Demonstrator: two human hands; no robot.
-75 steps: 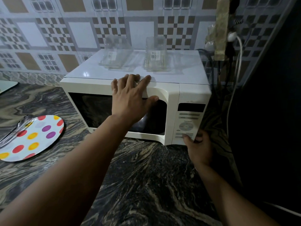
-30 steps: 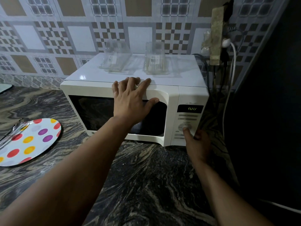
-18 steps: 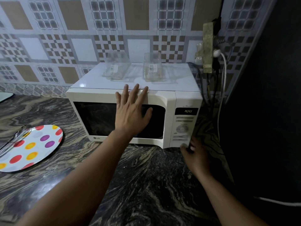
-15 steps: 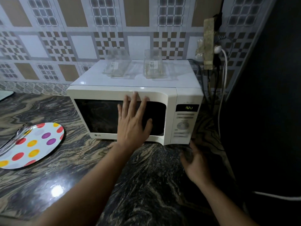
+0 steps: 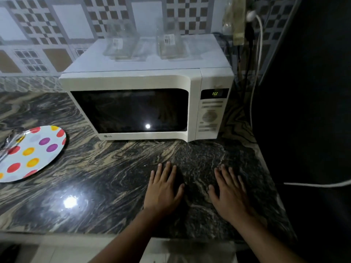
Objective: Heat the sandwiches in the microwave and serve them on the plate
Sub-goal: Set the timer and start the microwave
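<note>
Centrally, a white microwave [image 5: 146, 103] stands on the dark veined worktop [image 5: 106, 173] against a tiled wall [image 5: 57, 25], its door shut and its dark window showing only a bright reflected spot; whether the sandwiches lie inside cannot be told. At the right of the door, the control panel [image 5: 210, 116] carries a lit green display [image 5: 215, 93] above blurred buttons and a round dial. Two clear plastic containers [image 5: 121, 42] rest side by side on the microwave's top, toward the far edge. To the left, near the frame edge, a white plate [image 5: 32, 154] with red, yellow and purple dots lies flat on the worktop, well apart from the microwave; a shiny, crumpled piece of wrapping [image 5: 10, 141] overlaps its far left rim. Nearer the viewer, the left hand [image 5: 163, 190] and the right hand [image 5: 230, 194] lie palm down on the worktop in front of the microwave, apart from each other, fingers [image 5: 168, 170] spread wide and holding nothing. At the far right, a white cable [image 5: 256, 54] hangs from a wall plug beside a dark surface.
</note>
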